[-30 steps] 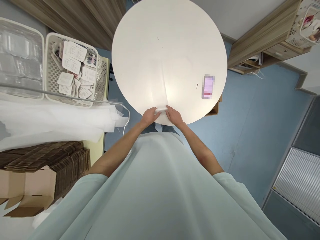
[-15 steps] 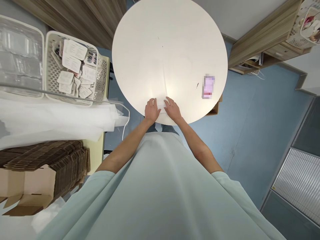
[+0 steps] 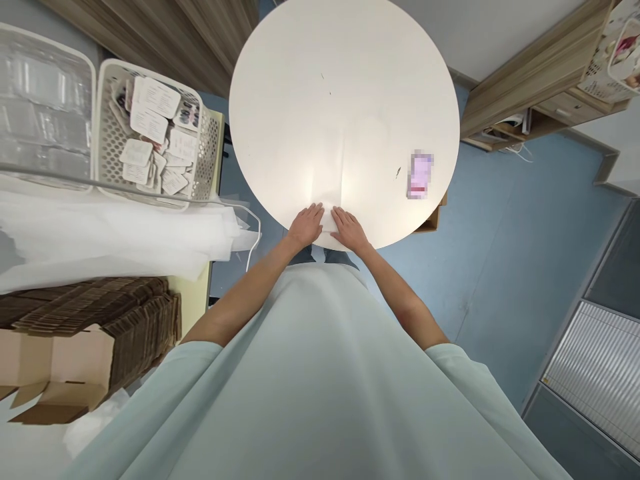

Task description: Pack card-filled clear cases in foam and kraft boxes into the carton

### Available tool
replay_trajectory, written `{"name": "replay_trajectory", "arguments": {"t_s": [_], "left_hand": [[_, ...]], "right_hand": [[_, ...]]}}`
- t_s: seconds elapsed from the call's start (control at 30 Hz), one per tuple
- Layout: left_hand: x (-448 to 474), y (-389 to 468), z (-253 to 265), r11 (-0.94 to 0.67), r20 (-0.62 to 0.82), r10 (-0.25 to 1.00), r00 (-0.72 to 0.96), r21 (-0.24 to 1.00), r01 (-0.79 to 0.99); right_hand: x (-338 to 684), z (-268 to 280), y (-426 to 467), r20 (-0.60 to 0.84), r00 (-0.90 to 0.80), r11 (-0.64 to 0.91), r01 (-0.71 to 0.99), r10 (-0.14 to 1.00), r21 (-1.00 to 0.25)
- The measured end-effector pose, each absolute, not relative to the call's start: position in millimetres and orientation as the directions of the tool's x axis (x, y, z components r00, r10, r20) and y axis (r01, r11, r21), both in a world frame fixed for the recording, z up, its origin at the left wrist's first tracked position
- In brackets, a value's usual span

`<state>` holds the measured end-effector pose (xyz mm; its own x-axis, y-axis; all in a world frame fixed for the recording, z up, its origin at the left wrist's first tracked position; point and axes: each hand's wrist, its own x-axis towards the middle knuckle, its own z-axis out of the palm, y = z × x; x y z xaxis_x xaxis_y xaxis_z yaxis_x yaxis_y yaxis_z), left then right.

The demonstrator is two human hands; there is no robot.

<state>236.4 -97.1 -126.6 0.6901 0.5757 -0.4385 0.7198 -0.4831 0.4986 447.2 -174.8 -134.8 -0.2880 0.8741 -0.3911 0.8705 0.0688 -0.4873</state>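
Note:
A thin white sheet (image 3: 327, 180), hard to tell from the tabletop, lies as a narrow strip on the round white table (image 3: 280, 80), running away from its near edge. On the strip's left side rests my left hand (image 3: 307, 225), fingers stretched out and pointing inward. My right hand (image 3: 349, 229) lies the same way on the right side, palm down, fingers extended. Between the two hands a small piece of the strip shows, with a fold line across it near the table edge. Whether anything lies under the sheet I cannot tell.
A blurred pinkish item (image 3: 420, 175) lies on the table's right. To my left are a basket of cards (image 3: 210, 147), a bin of clear plastic boxes (image 3: 45, 80), white foam sheets (image 3: 120, 230) and stacked folded cardboard boxes (image 3: 145, 333). A white cable (image 3: 256, 243) hangs there.
My fingers have gone from bent and raised to flatter, lying on the sheet and turned inward. Both hands sit slightly nearer to the table edge. The view has shifted a little.

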Motion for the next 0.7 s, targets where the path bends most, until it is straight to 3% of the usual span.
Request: {"name": "replay_trajectory", "arguments": {"t_s": [0.3,0.5,0.7], "left_hand": [[206.7,-138.8,-126.7,-0.519,-0.458,0.459,0.762,0.558,0.648],[213.9,-123.3,-126.4,-0.359,-0.48,0.562,0.674,0.592,0.721],[232.4,-91.8,-123.9,-0.105,-0.553,0.679,0.482,0.577,0.81]], "right_hand": [[442.4,-128.9,-232.0,-0.355,-0.293,0.075,0.853,0.888,-0.517],[449.5,-124.7,-219.0,-0.324,-0.256,0.034,0.829,0.911,-0.558],[442.4,-123.3,-185.9,-0.42,-0.017,-0.215,0.839,0.907,-0.5]]}}
